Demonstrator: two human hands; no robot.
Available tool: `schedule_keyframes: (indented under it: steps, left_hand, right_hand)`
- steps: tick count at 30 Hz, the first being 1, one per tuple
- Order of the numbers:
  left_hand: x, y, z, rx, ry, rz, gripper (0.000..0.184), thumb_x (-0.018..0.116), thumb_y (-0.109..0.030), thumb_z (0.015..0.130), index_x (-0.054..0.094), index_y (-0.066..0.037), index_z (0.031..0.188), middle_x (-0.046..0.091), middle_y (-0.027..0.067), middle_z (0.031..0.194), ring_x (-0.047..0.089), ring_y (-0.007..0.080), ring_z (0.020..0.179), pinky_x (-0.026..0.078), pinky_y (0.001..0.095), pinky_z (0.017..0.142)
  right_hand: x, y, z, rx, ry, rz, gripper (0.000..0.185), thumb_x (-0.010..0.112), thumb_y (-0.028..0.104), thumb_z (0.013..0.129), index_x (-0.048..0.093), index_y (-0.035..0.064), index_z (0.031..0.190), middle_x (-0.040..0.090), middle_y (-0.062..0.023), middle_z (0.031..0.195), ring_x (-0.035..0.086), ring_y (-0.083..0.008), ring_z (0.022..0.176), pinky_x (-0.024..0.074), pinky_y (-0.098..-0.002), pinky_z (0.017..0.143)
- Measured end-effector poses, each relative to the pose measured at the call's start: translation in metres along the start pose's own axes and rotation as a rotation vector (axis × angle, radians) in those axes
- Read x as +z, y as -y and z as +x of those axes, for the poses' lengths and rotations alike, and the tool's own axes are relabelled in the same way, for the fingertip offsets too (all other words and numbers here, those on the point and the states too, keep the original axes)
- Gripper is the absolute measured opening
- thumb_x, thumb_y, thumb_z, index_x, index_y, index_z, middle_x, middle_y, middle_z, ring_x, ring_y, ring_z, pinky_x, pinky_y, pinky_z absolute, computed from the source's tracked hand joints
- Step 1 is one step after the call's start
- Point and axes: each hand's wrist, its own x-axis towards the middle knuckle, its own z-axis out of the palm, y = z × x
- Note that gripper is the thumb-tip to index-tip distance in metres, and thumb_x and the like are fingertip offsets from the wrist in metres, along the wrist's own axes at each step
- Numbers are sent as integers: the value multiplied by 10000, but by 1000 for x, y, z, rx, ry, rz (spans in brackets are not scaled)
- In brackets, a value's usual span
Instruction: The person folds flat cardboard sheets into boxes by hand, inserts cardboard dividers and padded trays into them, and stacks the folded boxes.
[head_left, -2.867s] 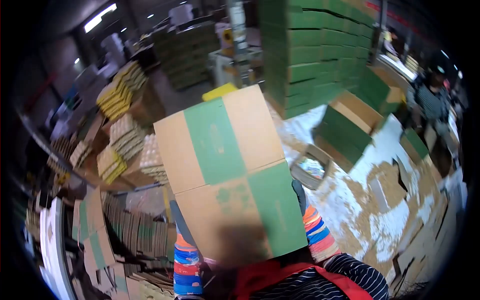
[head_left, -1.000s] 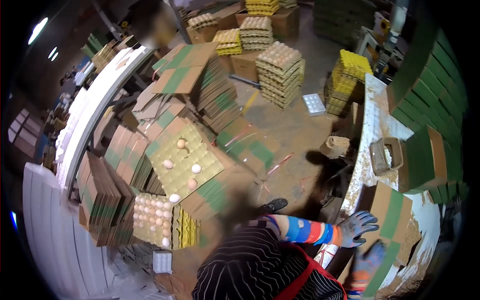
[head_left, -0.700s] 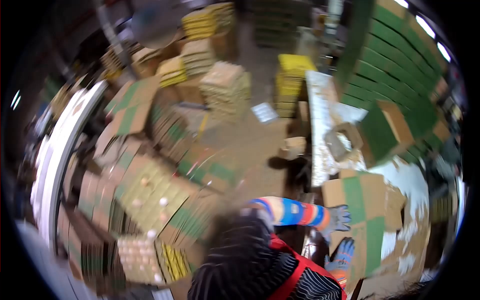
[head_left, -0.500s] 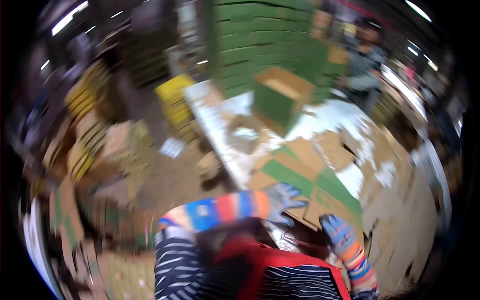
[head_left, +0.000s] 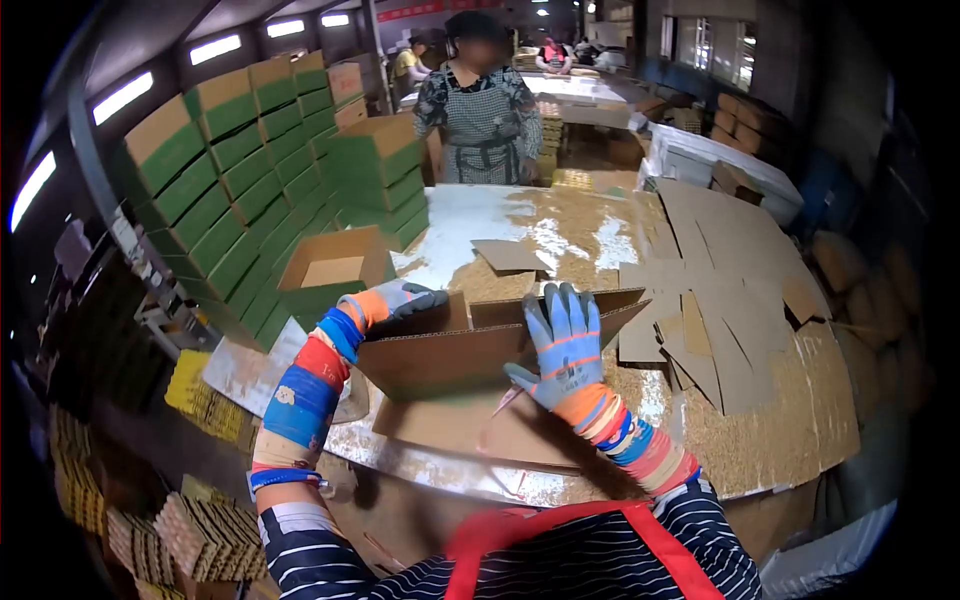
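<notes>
Over the table [head_left: 455,212], the carton [head_left: 435,362] is perhaps risking a crooked fold, because the right hand [head_left: 568,355] is pressing with spread fingers while the left hand [head_left: 398,300] is bending over its edge, pinching or not I cannot tell.

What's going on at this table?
A person in gloves is handling a cardboard box over a littered worktable. The left hand is at its left end; the right hand lies spread against its near side. An open green box sits beyond, near tall stacks of green boxes, and another person stands across the table.
</notes>
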Motion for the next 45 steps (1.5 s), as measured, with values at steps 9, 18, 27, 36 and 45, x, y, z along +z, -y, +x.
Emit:
schedule_keyframes:
  steps: [9,18,27,36,45]
  left_hand:
    - [-19,-7,-56,-83,-647,-424,595,627,-45,652,437,-33,1216,584,68,764,533,106,678,469,259,601]
    - [75,8,-24,275,-170,-603,323,603,-193,783,530,-59,1068,541,98,1031,509,234,985,402,356,852]
    - [103,18,-19,36,-724,209,1157,787,-406,531,96,10,1361,155,198,1396,181,295,1294,178,347,1058]
    - [82,72,-31,-168,49,-199,498,397,-351,899,346,-39,1283,472,146,1172,430,241,1105,303,309,957]
    - [162,105,-74,71,-336,377,513,577,-184,728,434,-8,1189,482,208,1168,470,341,1084,383,362,928]
  right_hand:
    - [-70,-62,-3,-403,127,707,397,730,232,595,526,103,911,496,-123,1062,499,-289,994,302,-464,953]
    - [2,-40,-23,447,767,1744,645,531,184,823,202,17,1351,458,-171,1243,460,-233,1135,373,-348,948]
    - [20,-70,66,-88,-30,-23,512,602,381,705,510,124,1139,493,-201,1133,410,-377,1098,264,-516,934]
    - [47,-67,-33,214,487,664,625,610,436,736,419,84,1216,337,-207,1297,307,-346,1205,274,-366,1003]
    - [37,-51,-80,718,355,1481,818,652,183,768,125,35,1376,365,-149,1322,376,-172,1184,310,-318,993]
